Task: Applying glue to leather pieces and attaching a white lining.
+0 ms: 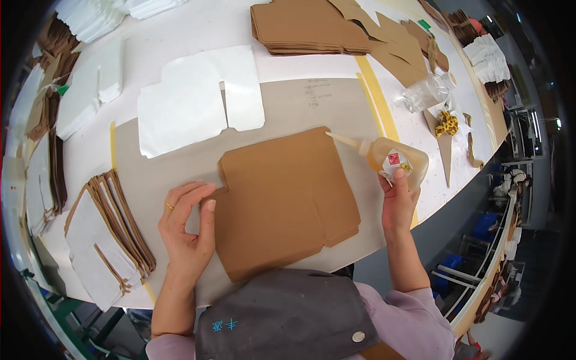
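Note:
A brown flat cut piece (282, 204), likely leather or card, with notched edges, lies in front of me on a grey sheet (336, 99). My right hand (399, 201) is wrapped round a squeeze bottle (417, 159) of amber liquid, tilted on its side. The bottle's thin nozzle points left, its tip at the brown piece's far right corner. At the piece's left edge, by a notch, my left hand (189, 225) has its fingers curved and the thumb apart. Whether those fingertips touch the piece I cannot tell. Beyond it lies a white notched piece (201, 99).
To the left stands a fanned stack of white-and-brown pieces (108, 231). White pieces (90, 90) are piled farther back. Brown pieces (306, 27) are stacked at the far side. A clear plastic container (429, 93) and a yellow spotted bundle (446, 123) lie near the right table edge.

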A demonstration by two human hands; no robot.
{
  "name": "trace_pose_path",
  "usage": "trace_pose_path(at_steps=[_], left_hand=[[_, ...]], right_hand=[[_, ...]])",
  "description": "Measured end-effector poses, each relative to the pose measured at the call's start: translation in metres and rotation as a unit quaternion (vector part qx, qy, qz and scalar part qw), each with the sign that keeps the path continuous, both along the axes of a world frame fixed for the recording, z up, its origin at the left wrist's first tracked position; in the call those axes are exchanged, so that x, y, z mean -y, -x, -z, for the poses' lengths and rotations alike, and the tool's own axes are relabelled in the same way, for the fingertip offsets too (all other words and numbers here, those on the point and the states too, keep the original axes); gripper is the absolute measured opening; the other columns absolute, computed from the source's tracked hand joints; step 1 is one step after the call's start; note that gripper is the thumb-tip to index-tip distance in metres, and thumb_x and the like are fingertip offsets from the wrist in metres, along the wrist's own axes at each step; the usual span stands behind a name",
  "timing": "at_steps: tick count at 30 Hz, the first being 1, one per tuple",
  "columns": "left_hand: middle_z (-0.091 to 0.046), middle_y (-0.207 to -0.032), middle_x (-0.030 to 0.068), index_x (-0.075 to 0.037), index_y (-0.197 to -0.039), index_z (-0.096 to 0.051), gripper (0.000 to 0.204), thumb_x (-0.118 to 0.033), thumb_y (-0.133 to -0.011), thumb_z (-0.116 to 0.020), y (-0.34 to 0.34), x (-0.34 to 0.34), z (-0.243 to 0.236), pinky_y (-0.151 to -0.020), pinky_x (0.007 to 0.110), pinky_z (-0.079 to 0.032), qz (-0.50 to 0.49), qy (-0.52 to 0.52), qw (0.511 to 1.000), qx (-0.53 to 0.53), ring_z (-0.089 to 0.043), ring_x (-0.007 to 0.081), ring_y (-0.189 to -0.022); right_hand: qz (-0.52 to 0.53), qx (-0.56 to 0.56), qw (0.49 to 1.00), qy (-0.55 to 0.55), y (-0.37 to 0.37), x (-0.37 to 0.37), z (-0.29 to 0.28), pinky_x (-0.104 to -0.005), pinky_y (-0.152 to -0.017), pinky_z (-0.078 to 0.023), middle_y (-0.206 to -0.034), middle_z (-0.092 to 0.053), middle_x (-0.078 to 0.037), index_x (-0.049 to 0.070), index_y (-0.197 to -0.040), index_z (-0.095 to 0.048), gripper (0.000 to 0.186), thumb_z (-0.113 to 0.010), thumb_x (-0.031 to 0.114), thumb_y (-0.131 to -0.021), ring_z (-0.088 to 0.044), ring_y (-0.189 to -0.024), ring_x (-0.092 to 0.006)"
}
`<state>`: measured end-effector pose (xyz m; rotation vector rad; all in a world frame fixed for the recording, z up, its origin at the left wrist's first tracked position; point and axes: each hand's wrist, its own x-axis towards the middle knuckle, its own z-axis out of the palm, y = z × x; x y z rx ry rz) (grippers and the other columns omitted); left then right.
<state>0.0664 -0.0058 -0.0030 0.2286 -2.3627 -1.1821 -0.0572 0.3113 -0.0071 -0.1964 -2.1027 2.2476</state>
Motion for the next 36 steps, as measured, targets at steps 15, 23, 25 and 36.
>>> trace_pose_path(at_steps=[15, 23, 25, 36], left_hand=[[-0.065, -0.099, 0.0105, -0.004, -0.1, -0.069, 0.02, 0.003, -0.081, -0.065, -0.001, 0.003, -0.003, -0.081, 0.033, -0.05, -0.019, -0.024, 0.999, -0.035, -0.061, 0.0245, -0.094], [-0.065, -0.097, 0.0095, -0.005, -0.099, -0.069, 0.019, 0.001, -0.081, -0.065, -0.003, 0.006, -0.004, -0.078, 0.033, -0.05, -0.028, -0.029, 0.998, -0.054, -0.061, 0.0248, -0.092], [-0.065, -0.097, 0.0091, -0.005, -0.099, -0.068, 0.019, 0.001, -0.081, -0.066, -0.004, 0.007, -0.004, -0.077, 0.033, -0.05, -0.031, -0.027, 0.998, -0.056, -0.061, 0.025, -0.092], [-0.066, -0.095, 0.0089, -0.005, -0.097, -0.067, 0.017, 0.001, -0.081, -0.064, -0.002, 0.009, -0.001, -0.075, 0.034, -0.05, -0.038, -0.006, 0.997, -0.068, -0.06, 0.027, -0.089]], right_hand=[[-0.087, -0.015, 0.996, -0.012, -0.019, 0.039, 0.002, -0.0358, -0.092, -0.051, -0.12, -0.056, -0.009, 0.003, -0.132, -0.043, 0.051, -0.067, 0.018, -0.089, -0.059, -0.108, -0.0194], [-0.173, 0.031, 0.984, 0.024, -0.023, 0.087, 0.006, -0.0337, -0.098, -0.042, -0.121, -0.055, -0.009, 0.004, -0.129, -0.044, 0.059, -0.075, 0.008, -0.079, -0.055, -0.111, -0.019], [-0.191, 0.029, 0.981, 0.02, -0.021, 0.093, 0.005, -0.0336, -0.098, -0.043, -0.12, -0.056, -0.008, 0.003, -0.128, -0.045, 0.059, -0.076, 0.009, -0.078, -0.055, -0.111, -0.0187], [-0.307, -0.003, 0.947, -0.091, 0.012, 0.074, -0.017, -0.0322, -0.09, -0.047, -0.112, -0.06, -0.008, 0.001, -0.123, -0.049, 0.063, -0.08, 0.02, -0.072, -0.058, -0.103, -0.0177]])
